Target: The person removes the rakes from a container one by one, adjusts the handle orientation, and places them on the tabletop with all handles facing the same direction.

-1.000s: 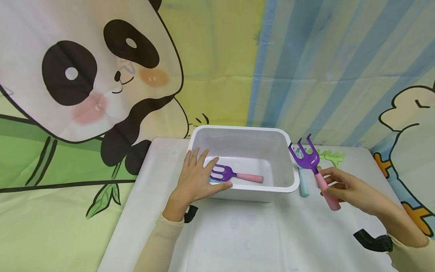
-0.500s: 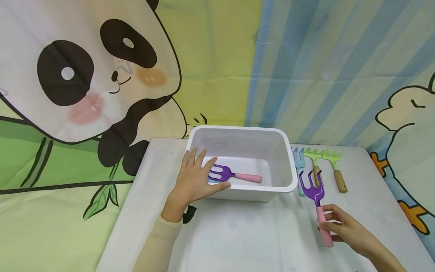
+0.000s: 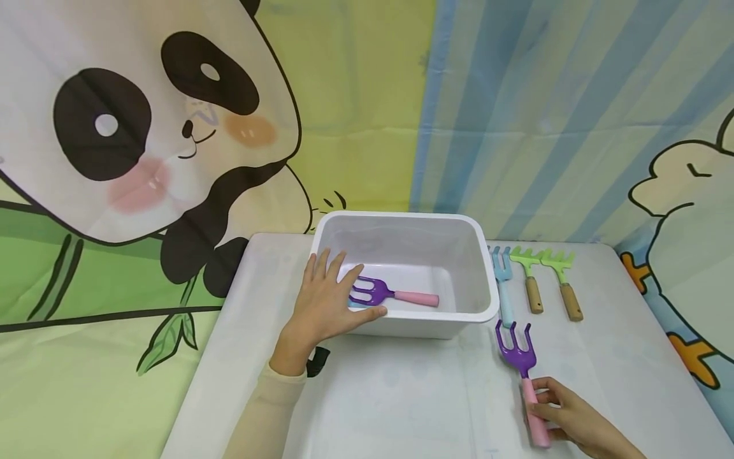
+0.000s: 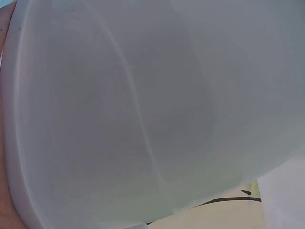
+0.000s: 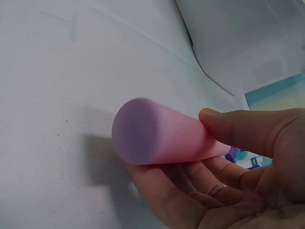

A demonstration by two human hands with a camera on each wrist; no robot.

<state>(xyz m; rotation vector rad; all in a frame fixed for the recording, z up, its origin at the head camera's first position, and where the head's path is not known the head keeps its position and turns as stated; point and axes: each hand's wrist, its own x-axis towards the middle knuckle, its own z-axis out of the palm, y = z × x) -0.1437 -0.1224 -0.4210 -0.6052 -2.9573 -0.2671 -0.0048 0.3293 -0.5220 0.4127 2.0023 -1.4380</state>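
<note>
White table (image 3: 401,395) carries a white bin (image 3: 478,280), its near left corner under the left hand (image 3: 323,306), fingers straight along the wall. One purple fork (image 3: 390,294) lies inside the bin. Right of the bin lie a blue fork (image 3: 503,280) and two green rakes (image 3: 545,280). Near the front, the right hand (image 3: 564,417) pinches the pink handle of a second purple fork (image 3: 516,347).

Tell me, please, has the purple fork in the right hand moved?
Yes: the purple fork came down toward the person, from beside the white bin's rim to the table before it.
</note>
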